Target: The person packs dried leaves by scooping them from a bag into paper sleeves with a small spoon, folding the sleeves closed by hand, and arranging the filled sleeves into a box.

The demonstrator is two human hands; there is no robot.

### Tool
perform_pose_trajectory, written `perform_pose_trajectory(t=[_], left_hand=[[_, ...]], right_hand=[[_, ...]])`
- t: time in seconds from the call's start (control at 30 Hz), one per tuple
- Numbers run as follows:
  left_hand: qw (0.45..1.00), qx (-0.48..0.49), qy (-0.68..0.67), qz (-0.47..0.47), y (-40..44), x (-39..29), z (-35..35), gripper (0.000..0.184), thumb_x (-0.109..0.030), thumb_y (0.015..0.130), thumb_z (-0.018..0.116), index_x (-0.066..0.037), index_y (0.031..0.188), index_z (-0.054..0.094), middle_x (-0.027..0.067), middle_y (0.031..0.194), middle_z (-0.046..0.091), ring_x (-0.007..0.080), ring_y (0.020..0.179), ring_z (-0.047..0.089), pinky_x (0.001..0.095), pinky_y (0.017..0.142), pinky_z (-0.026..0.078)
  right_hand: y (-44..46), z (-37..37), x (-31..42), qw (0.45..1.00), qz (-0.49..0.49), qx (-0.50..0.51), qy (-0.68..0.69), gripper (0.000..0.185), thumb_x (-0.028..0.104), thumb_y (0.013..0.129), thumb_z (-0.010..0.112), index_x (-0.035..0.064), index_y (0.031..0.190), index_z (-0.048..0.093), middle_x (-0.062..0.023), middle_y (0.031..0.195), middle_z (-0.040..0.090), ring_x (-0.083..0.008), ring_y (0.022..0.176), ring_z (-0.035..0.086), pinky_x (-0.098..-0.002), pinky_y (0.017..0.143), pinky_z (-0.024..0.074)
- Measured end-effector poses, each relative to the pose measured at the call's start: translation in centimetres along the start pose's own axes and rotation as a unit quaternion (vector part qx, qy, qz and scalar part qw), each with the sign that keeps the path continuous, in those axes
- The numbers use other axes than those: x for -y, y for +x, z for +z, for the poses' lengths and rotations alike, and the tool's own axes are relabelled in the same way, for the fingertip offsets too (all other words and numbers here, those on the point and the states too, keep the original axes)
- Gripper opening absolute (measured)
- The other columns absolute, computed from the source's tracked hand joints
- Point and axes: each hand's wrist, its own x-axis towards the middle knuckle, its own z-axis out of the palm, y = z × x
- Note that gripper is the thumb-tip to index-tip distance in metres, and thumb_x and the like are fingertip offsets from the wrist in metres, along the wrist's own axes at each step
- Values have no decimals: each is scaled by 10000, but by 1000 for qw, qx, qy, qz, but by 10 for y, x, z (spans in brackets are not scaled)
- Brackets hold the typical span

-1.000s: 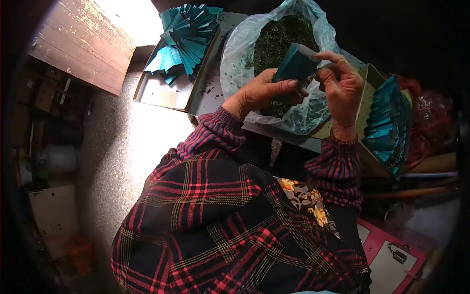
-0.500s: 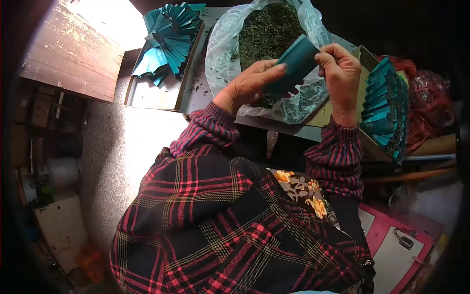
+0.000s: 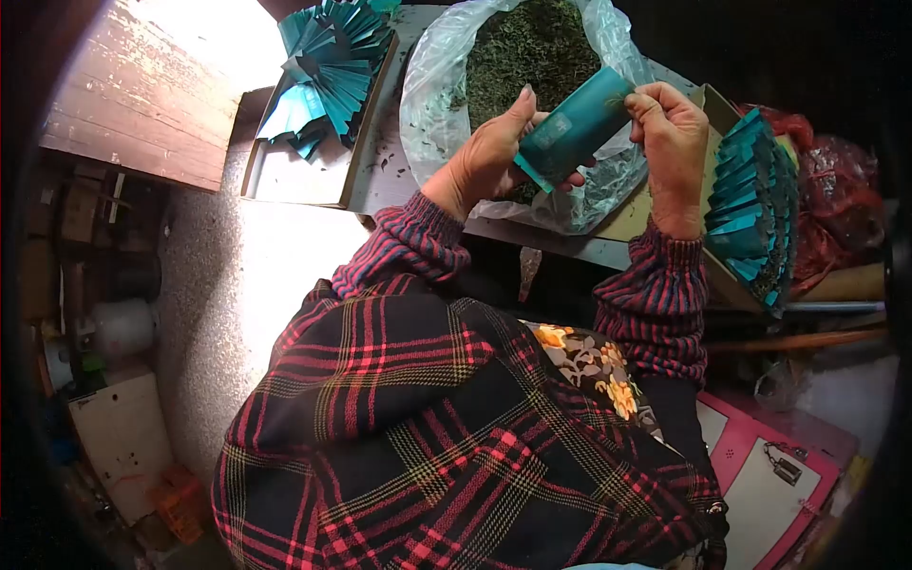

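Observation:
A flat teal pouch [image 3: 578, 125] with faint printing is held slantwise between my two hands. My left hand [image 3: 496, 152] supports its lower end, with the fingers behind it and the thumb lifted off its face. At the upper right corner, my right hand [image 3: 672, 133] pinches the pouch between thumb and fingers. Under the pouch is a clear plastic bag [image 3: 432, 114], its mouth wide and full of dark dried leaves [image 3: 522, 57] that look like loose tea.
On the left, a shallow box [image 3: 302, 190] holds a fan of teal pouches [image 3: 328, 71]. On the right, another carton [image 3: 711, 104] holds a row of upright teal pouches [image 3: 746, 204]. Red plastic bags [image 3: 836, 199] lie beyond it. A wooden surface [image 3: 142, 104] stands at upper left.
The pouch has turned so that its printed face shows. My left thumb has lifted from it, and my right hand has shifted slightly right with its corner.

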Motion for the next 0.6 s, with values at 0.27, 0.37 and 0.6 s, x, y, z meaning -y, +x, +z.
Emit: perform_pose_trajectory(t=[0.27, 0.37, 0.6], left_hand=[[998, 12, 37, 39, -4, -2, 7, 677, -543, 932, 464, 46, 1266, 477, 197, 1050, 636, 257, 860, 679, 349, 788, 557], [993, -16, 112, 47, -4, 1, 5, 491, -297, 890, 661, 37, 1215, 508, 133, 1014, 646, 207, 861, 669, 299, 766, 547], [974, -25, 211, 84, 5, 8, 24, 493, -266, 878, 690, 21, 1242, 522, 91, 1069, 651, 159, 913, 647, 277, 827, 517]], right_hand=[[3, 1, -5, 1000, -17, -2, -2, 71, 67, 861, 610, 31, 813, 649, 55, 644, 539, -10, 545, 448, -166, 492, 340], [0, -1, 3, 995, -66, 17, -73, 76, 92, 843, 619, 41, 804, 658, 60, 650, 544, -24, 563, 478, -173, 507, 371], [-33, -22, 33, 982, -142, -5, -126, 40, -9, 797, 650, -11, 834, 636, 29, 656, 574, -24, 621, 523, -189, 543, 415]])
